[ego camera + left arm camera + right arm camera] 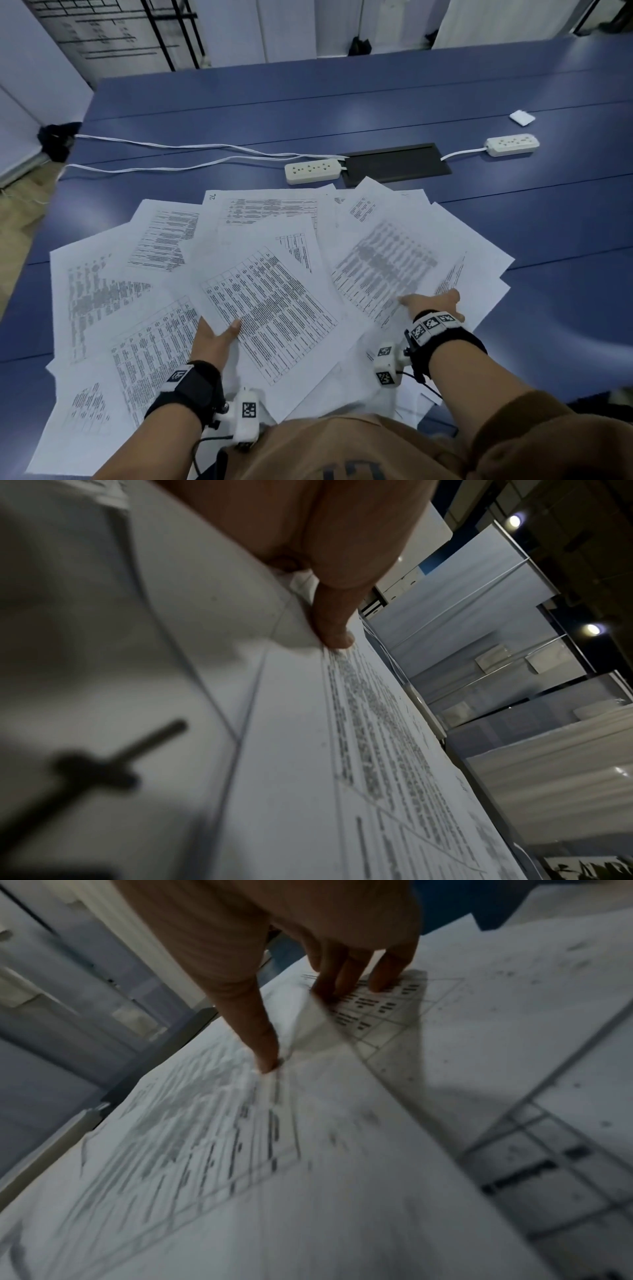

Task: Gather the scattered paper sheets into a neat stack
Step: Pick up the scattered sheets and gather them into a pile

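Several printed paper sheets (147, 294) lie fanned and overlapping across the near part of the blue table (534, 219). My left hand (219, 334) pinches the lower left edge of the middle sheet (274, 301), thumb on top and fingers hidden under the paper. In the left wrist view the thumb (334, 631) presses a curled paper edge (294, 631). My right hand (430, 301) lies spread on the right-hand sheets (387, 260). The right wrist view shows its thumb (268, 1058) and fingertips (342, 985) pressing down on the sheets (342, 1123).
Two white power strips (313, 170) (512, 144) lie beyond the paper beside a black cable hatch (397, 164). White cables (171, 150) run off to the left edge. A small white pad (522, 117) sits far right. Bare blue tabletop stretches behind and to the right.
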The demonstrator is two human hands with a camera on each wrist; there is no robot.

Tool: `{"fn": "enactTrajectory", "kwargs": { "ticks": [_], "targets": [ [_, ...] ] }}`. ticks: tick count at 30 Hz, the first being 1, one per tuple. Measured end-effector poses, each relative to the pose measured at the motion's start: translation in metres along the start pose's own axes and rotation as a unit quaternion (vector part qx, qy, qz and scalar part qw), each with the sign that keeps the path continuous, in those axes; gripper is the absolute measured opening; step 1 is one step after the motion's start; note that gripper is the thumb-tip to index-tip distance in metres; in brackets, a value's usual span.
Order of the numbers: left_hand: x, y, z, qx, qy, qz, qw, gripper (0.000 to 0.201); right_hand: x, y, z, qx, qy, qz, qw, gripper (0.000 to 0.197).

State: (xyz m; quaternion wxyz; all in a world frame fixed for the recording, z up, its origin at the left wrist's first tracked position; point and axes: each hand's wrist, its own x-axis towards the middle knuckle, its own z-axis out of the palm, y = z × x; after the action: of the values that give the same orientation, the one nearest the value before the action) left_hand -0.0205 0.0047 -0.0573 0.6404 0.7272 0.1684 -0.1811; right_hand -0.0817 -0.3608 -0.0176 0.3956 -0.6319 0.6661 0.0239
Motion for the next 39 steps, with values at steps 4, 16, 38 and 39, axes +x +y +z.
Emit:
{"fn": "enactTrajectory", "kwargs": {
  "ticks": [4, 16, 38, 39],
  "targets": [
    [-0.001, 0.003, 0.002, 0.005, 0.014, -0.007, 1.0, 0.079, -0.002, -0.002, 0.002, 0.14, -0.049, -0.095, 0.984, 0.053],
    [-0.005, 0.009, 0.001, 0.034, 0.013, -0.008, 0.999, 0.09, -0.047, -0.097, -0.054, 0.177, 0.001, -0.422, 0.889, 0.021],
    [-0.016, 0.004, 0.013, -0.012, -0.006, -0.008, 1.0, 0.094, -0.039, -0.016, 0.037, -0.16, -0.11, -0.264, 0.945, 0.088],
    [-0.016, 0.005, 0.012, -0.016, -0.005, -0.016, 1.0, 0.097, -0.036, -0.017, 0.035, -0.112, -0.148, -0.249, 0.95, 0.084]
  ]
}}
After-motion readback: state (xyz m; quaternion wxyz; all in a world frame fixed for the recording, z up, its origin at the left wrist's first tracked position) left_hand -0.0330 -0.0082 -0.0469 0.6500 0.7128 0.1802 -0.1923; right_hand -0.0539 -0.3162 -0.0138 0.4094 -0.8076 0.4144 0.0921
